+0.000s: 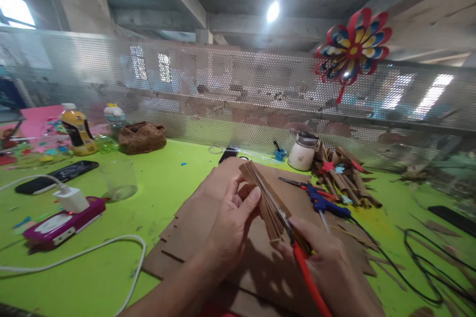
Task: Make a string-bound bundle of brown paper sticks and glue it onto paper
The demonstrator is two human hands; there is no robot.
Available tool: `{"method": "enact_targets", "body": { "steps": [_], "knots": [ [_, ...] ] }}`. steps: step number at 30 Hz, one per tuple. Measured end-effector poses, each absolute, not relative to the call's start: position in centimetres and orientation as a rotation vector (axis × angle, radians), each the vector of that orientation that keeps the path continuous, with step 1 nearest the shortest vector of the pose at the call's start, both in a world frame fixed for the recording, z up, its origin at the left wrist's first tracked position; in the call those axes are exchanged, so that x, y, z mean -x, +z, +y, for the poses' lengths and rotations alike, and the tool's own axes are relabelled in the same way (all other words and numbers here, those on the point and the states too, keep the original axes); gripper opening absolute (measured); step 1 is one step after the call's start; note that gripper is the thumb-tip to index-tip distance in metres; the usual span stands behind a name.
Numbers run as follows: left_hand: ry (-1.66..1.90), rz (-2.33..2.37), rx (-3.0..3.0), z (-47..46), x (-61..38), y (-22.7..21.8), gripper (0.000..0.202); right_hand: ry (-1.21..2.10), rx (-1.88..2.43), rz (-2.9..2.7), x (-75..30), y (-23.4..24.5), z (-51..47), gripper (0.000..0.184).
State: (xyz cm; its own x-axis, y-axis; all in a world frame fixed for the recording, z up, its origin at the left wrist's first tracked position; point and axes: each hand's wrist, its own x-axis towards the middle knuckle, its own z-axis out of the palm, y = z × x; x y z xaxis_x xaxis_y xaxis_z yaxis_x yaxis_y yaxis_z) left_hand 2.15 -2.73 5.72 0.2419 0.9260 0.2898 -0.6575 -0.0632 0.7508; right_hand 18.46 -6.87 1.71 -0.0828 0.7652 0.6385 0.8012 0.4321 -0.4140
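My left hand is closed in a pinch on a fanned bundle of brown cardboard strips, held up above the work surface. My right hand is closed around a pair of red-handled scissors. Their metal blades lie along the bundle, and the fingers of this hand also seem to touch its lower end. Under both hands lie large stacked sheets of brown cardboard, with several short slits along the left edge.
A blue glue gun with a black cord lies right of my hands, near rolled brown pieces and a white jar. Leftward are a clear cup, a phone, a purple power strip and a yellow bottle.
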Motion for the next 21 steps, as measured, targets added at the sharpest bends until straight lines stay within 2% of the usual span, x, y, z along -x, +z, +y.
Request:
{"method": "enact_targets", "body": {
  "steps": [21],
  "knots": [
    [1.320,0.377,-1.004,-2.99,-2.01,5.19,0.022,-0.001,1.347,-1.836,-18.87,1.64,-6.68,0.015]
  ]
}}
